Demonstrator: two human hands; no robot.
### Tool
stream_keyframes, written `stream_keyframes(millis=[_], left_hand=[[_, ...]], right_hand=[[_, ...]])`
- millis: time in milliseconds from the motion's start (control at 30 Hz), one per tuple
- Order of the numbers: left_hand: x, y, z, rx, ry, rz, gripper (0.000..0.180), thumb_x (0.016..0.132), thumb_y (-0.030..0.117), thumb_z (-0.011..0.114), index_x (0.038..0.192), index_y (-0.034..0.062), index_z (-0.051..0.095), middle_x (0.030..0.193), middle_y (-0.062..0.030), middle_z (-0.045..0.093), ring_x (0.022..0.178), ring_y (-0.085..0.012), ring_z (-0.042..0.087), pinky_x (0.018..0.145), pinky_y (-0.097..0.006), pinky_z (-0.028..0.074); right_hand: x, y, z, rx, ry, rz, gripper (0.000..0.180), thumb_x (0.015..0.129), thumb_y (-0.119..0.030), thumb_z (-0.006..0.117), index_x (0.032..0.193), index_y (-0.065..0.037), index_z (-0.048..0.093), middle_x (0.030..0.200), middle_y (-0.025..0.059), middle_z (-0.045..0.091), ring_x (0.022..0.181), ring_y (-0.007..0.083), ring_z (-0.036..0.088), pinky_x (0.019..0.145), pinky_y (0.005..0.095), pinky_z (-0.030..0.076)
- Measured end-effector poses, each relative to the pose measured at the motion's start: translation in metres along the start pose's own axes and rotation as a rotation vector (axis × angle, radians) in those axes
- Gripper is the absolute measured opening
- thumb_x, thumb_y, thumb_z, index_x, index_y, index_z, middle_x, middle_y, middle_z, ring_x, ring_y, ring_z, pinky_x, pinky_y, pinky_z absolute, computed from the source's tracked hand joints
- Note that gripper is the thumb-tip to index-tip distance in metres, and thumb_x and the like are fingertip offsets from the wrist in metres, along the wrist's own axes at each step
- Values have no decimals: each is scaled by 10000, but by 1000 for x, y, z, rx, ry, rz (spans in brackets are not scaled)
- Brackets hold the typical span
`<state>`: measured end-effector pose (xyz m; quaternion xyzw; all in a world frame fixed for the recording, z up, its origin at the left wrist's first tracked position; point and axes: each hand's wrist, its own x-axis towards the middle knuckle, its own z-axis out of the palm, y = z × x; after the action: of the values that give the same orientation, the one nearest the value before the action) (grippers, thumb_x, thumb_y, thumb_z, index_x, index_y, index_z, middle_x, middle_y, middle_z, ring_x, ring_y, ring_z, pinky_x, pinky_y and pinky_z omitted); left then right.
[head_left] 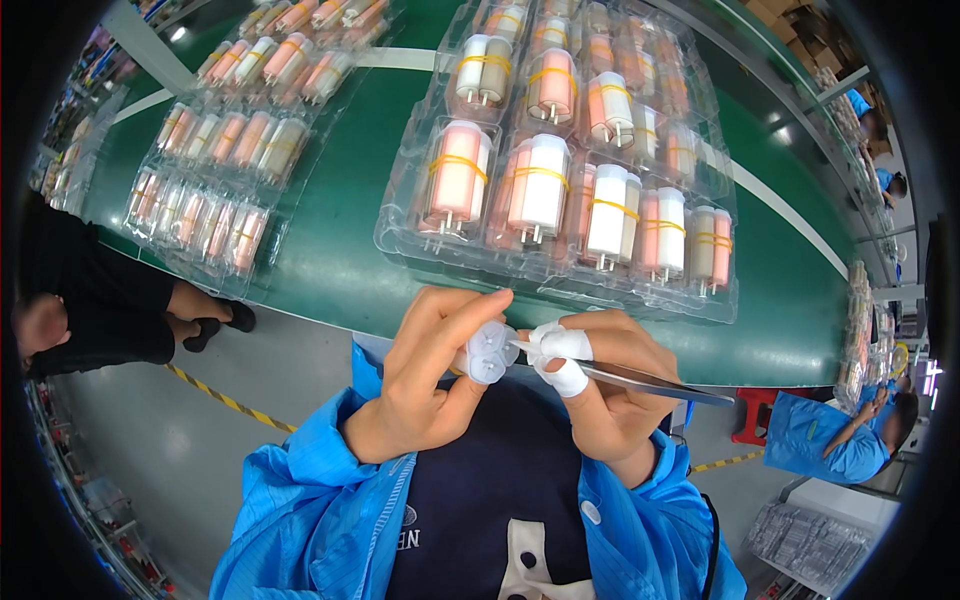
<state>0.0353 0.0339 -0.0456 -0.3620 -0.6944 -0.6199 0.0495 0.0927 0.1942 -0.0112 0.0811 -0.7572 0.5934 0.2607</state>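
Note:
Close to my chest, my left hand (425, 375) is closed around a small bundle of cylinders. Its translucent white, rounded ends (491, 352) face up, and the rest of the bundle is hidden by my fingers. My right hand (622, 375), with white tape wrapped on its fingertips, grips a pair of dark metal tweezers (655, 382). A pale tip between the hands reaches the bundle's ends; whether it grips anything is too small to tell. Beyond my hands stands a clear plastic tray (560, 270) of pink, white and grey cylinders (540, 185) bound with yellow rubber bands.
The green worktable (345, 215) curves past its front edge. More clear trays of banded cylinders (225, 140) sit at the left. Another person's legs (185, 310) show at the far left. A person in blue (835, 440) sits at the right, near a red stool (752, 415).

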Motion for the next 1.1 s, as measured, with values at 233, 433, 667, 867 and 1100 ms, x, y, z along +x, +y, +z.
stream_keyframes(millis=[233, 433, 667, 867, 1100], left_hand=[[4, -7, -3, 178, -70, 167, 562, 612, -133, 574, 1169, -60, 565, 941, -165, 568, 787, -288, 540, 680, -339, 443], [-2, -9, -3, 136, -148, 86, 549, 643, -113, 590, 1188, -59, 553, 956, -165, 557, 827, -290, 554, 734, -341, 452], [1, -6, -4, -356, -122, -138, 590, 816, 40, 627, 1333, -85, 372, 978, -134, 552, 882, -170, 541, 790, -286, 435], [-2, -5, -1, -426, -107, -189, 580, 837, 80, 632, 1331, -81, 375, 980, -139, 555, 896, -169, 544, 798, -290, 434], [-3, -11, -4, -502, -151, -157, 578, 809, -28, 618, 1339, -38, 388, 1070, -116, 514, 983, -170, 525, 863, -282, 415]], right_hand=[[9, -4, -4, -78, -113, 37, 131, 732, 46, 671, 860, 35, 640, 786, 143, 636, 613, 194, 605, 522, 268, 474], [10, -3, -9, -106, -181, 81, 143, 744, 29, 675, 884, 27, 645, 791, 136, 632, 614, 194, 592, 521, 272, 458], [-2, -3, -2, 249, 74, 156, 194, 739, 6, 720, 916, 56, 659, 863, 173, 668, 748, 194, 646, 613, 269, 509], [1, -1, -4, 114, 30, 56, 183, 730, 0, 729, 895, 42, 664, 837, 173, 667, 721, 198, 649, 596, 268, 508], [3, -2, -5, 38, -21, 16, 195, 713, 4, 734, 894, 34, 669, 834, 172, 669, 730, 215, 663, 606, 273, 522]])
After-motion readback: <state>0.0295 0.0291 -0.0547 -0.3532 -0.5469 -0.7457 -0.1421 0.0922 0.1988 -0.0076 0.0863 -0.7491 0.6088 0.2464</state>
